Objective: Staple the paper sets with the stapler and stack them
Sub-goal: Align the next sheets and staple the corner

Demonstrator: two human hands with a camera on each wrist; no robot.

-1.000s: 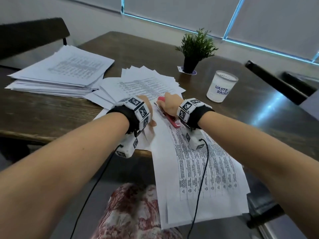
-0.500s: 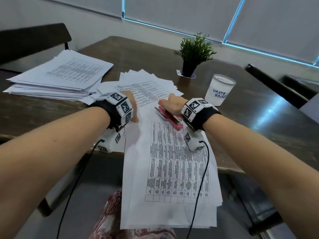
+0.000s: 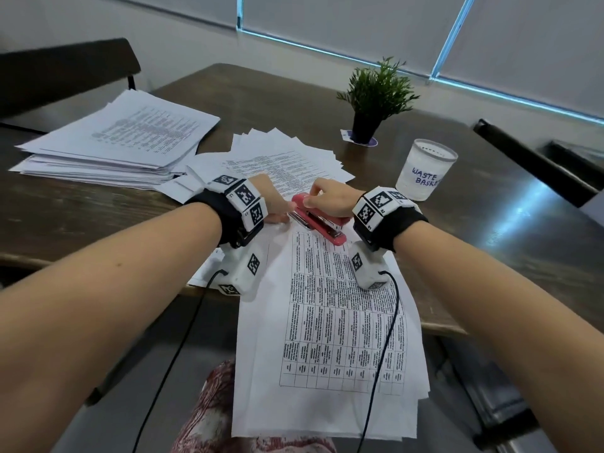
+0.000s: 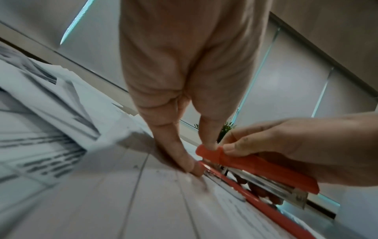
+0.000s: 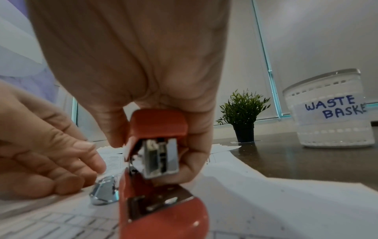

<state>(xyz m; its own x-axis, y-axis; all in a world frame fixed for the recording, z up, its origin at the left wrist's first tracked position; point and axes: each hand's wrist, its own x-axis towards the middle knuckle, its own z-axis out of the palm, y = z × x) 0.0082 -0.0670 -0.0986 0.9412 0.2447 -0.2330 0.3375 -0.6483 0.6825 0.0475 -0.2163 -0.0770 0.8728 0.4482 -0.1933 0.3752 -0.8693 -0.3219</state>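
- The task is looking to be somewhere in the middle: a tall, slightly skewed stack of printed white paper sets (image 3: 121,138) is lying at the far left of the dark wooden surface (image 3: 65,220), and a fanned spread of loose printed white sheets (image 3: 287,158) is waiting in the middle, beyond the hands. Whether the far-left stack is already stapled cannot be told from here.
- One set of white sheets printed with a table grid (image 3: 330,325) is lying in front of the person, its near half hanging over the surface edge towards the lap.
- The right hand (image 3: 330,199) is wrapping its grip round the red plastic stapler with a metal magazine (image 3: 318,220), fingers curled over the top arm and thumb underneath, as the right wrist view shows.
- The stapler's mouth is sitting at the top left corner of the grid set; in the left wrist view the top arm is standing raised off the base, so the staple is probably not driven yet.
- The left hand (image 4: 184,90) is gripping nothing: its straight fingertips (image 4: 188,163) are pressing the paper corner flat just beside the stapler's nose, with one finger touching the red tip.
- Remaining work, as judged: pressing this staple, moving the set to the stack, then doing the fanned sheets.
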